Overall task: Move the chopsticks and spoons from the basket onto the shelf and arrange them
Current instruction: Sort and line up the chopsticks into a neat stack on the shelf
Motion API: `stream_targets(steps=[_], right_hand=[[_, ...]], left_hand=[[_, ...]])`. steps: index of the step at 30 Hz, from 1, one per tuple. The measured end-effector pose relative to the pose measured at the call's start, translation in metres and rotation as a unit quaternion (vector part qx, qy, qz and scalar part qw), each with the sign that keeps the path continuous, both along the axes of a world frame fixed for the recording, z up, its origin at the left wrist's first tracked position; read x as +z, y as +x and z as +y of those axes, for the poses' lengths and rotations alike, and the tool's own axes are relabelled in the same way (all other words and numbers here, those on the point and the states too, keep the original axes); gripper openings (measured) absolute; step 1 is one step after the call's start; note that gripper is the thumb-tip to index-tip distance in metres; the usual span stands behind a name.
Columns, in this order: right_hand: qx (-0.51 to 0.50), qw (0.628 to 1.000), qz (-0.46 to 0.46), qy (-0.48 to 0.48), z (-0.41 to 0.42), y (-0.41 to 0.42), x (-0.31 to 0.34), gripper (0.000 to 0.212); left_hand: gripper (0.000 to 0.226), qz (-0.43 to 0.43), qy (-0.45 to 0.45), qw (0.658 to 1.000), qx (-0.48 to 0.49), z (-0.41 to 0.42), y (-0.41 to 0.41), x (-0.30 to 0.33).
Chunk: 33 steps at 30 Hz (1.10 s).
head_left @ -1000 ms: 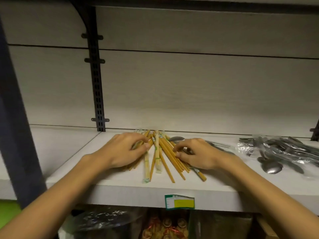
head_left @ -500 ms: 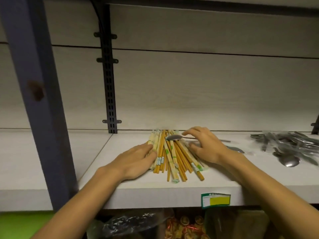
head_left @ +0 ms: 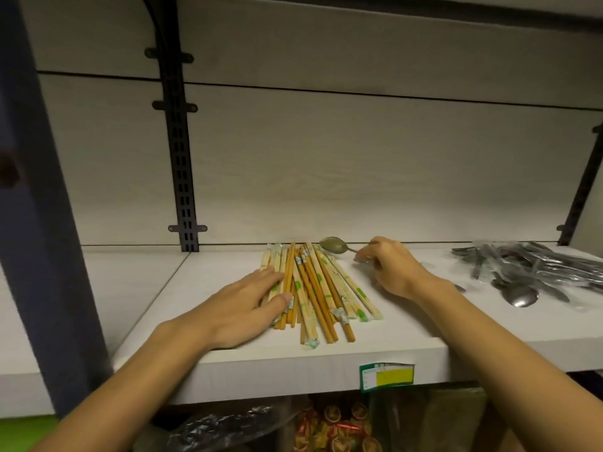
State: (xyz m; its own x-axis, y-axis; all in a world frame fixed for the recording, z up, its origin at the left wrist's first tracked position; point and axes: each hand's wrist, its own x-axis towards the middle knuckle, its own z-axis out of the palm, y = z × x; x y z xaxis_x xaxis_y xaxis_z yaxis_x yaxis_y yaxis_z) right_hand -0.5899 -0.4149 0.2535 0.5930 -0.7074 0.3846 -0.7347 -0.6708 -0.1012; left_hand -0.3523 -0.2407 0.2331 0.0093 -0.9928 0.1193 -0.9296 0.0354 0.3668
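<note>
The chopsticks (head_left: 313, 288) lie roughly aligned on the shelf (head_left: 408, 327), the flat, spread left hand (head_left: 248, 301) resting on them. The right hand (head_left: 388, 269) pinches a stray spoon (head_left: 336, 246); bagged spoons (head_left: 528, 272) lie far right, unsorted. No basket shows.

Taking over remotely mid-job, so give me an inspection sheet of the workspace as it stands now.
Surface: white shelf, yellow-green price tag on its front edge.
Job's things: chopsticks lie bunched mid-shelf; single spoon behind them; wrapped spoons piled at right. Basket not in view.
Clutter: nothing seen on the shelf.
Grippers: left hand rests flat on the chopsticks; right hand pinches the single spoon's handle.
Cables: nothing seen.
Surroundings: black slotted upright on the back panel; bagged goods below.
</note>
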Motion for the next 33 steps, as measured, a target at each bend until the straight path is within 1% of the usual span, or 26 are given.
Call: stream_targets(steps=[2,4,6,8,10,11,12,14,15,17,18,20,22,24,26,27,29,31,33], right_hand=[[-0.024,0.999,-0.012,-0.022,-0.010,-0.014,0.002,0.045],[-0.062,0.997,-0.015,-0.032,-0.022,-0.032,0.001,0.047],[-0.096,0.995,-0.007,-0.030,-0.031,-0.053,0.000,0.047],[-0.126,0.992,0.011,-0.010,-0.036,-0.073,-0.001,0.044],[-0.139,0.989,0.042,0.008,-0.036,-0.088,0.000,0.036],[-0.139,0.988,0.061,-0.001,-0.033,-0.091,0.001,0.032],[-0.131,0.988,0.073,-0.025,-0.029,-0.091,0.002,0.031],[-0.078,0.993,0.058,-0.059,-0.017,-0.083,0.003,0.039],[-0.035,0.997,0.047,-0.043,-0.011,-0.076,0.003,0.046],[0.046,0.996,0.051,0.049,-0.003,-0.060,0.000,0.057],[0.066,0.992,0.064,0.088,-0.003,-0.054,-0.004,0.057],[0.063,0.989,0.066,0.112,-0.013,-0.051,-0.010,0.048],[0.030,0.994,0.035,0.095,-0.025,-0.056,-0.011,0.039],[-0.011,0.997,0.012,0.075,-0.035,-0.064,-0.011,0.036],[-0.027,0.998,0.010,0.048,-0.036,-0.067,-0.010,0.037],[-0.016,0.999,0.000,0.035,-0.031,-0.065,-0.008,0.037],[0.039,0.998,-0.043,0.032,-0.010,-0.053,-0.003,0.036],[0.105,0.989,-0.081,0.069,0.022,-0.033,0.001,0.038],[0.168,0.977,-0.078,0.108,0.055,-0.014,0.003,0.047]], left_hand=[[0.069,0.022,-0.010,1.000,-0.003,-0.001,-0.006,0.005],[0.073,0.026,-0.017,1.000,-0.004,-0.005,-0.015,0.010],[0.075,0.007,-0.005,1.000,-0.010,-0.011,-0.027,0.014],[0.078,-0.028,0.021,0.999,-0.015,-0.017,-0.041,0.014],[0.083,-0.054,0.040,0.998,-0.006,-0.021,-0.051,0.013],[0.084,-0.061,0.040,0.997,0.000,-0.022,-0.054,0.013],[0.084,-0.063,0.037,0.997,0.003,-0.023,-0.056,0.012],[0.076,-0.063,0.030,0.998,0.000,-0.023,-0.056,0.011],[0.070,-0.062,0.029,0.998,-0.004,-0.022,-0.055,0.010],[0.061,-0.066,0.031,0.997,-0.008,-0.022,-0.053,0.010],[0.059,-0.067,0.031,0.997,-0.007,-0.022,-0.052,0.009],[0.057,-0.063,0.025,0.998,-0.004,-0.020,-0.051,0.008],[0.055,-0.058,0.014,0.998,0.000,-0.018,-0.049,0.007],[0.055,-0.054,0.006,0.999,0.005,-0.017,-0.047,0.006],[0.054,-0.048,0.000,0.999,0.009,-0.016,-0.046,0.005],[0.053,-0.046,-0.001,0.999,0.012,-0.016,-0.046,0.005],[0.051,-0.049,0.004,0.999,0.019,-0.016,-0.045,0.005],[0.050,-0.059,0.016,0.998,0.025,-0.016,-0.045,0.004],[0.050,-0.066,0.023,0.997,0.032,-0.016,-0.045,0.004]])
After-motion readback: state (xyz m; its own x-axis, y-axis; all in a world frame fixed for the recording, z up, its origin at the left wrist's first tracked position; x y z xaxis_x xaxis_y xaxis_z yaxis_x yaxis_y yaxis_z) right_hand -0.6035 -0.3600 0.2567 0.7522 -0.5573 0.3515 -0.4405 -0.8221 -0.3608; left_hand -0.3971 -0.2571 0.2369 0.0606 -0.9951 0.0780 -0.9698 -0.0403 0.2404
